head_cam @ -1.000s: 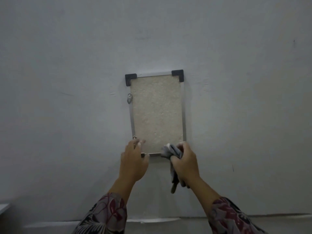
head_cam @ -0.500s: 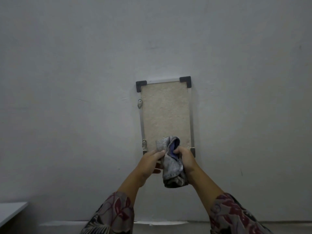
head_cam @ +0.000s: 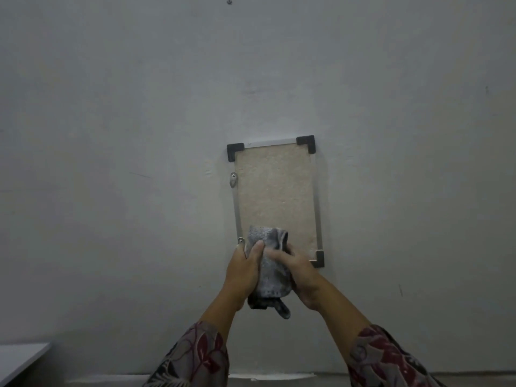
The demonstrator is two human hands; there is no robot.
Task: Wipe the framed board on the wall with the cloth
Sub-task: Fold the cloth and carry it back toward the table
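Both your hands grip the cloth in front of the framed board's lower left.
Head view: your left hand and right hand are clamped on the bunched grey cloth, centre frame; the board hangs on the wall.

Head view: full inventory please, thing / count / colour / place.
board: 1, beige with silver frame and black corner caps, upright on the wall, centre
brackets: 2 visible, silver, on the frame's left edge
cloth: 1, grey, bunched in front of the board's lower left, held by both hands
wall: 1, pale grey, fills the view
screw: 1, dark, high on the wall
ledge: 1, white, bottom left corner
sleeves: 2, floral grey and red, bottom
left hand: fingers closed on cloth
right hand: fingers closed on cloth
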